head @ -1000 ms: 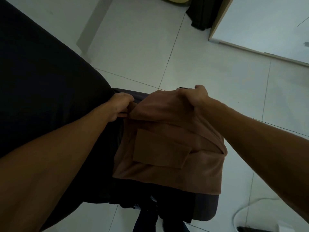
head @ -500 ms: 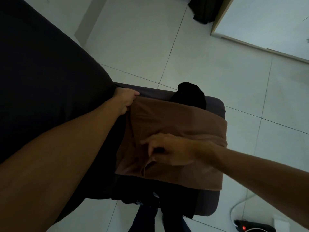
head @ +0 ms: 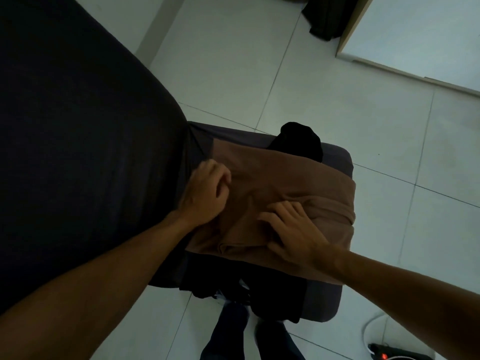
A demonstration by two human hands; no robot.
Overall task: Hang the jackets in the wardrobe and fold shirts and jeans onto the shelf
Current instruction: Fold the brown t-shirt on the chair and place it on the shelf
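A brown garment (head: 280,183) lies folded into a rectangle on a dark grey stool (head: 335,157). My left hand (head: 205,193) rests on its left edge with the fingers curled, and I cannot see whether they hold cloth. My right hand (head: 288,227) presses flat on the near middle of the fabric, fingers spread. A black piece of clothing (head: 298,139) pokes out from under the garment's far edge. More dark clothes (head: 249,287) hang off the stool's near side.
A large dark bed or sofa surface (head: 78,141) fills the left. Light floor tiles (head: 389,203) surround the stool. A wardrobe door edge (head: 348,35) and a dark hanging cloth (head: 327,16) stand at the top right. A power strip with a red light (head: 389,355) and white cable lie bottom right.
The top of the brown garment was folded down toward me. My right hand went from its far edge to its near middle and now presses flat. My left hand slid inward along the left edge.
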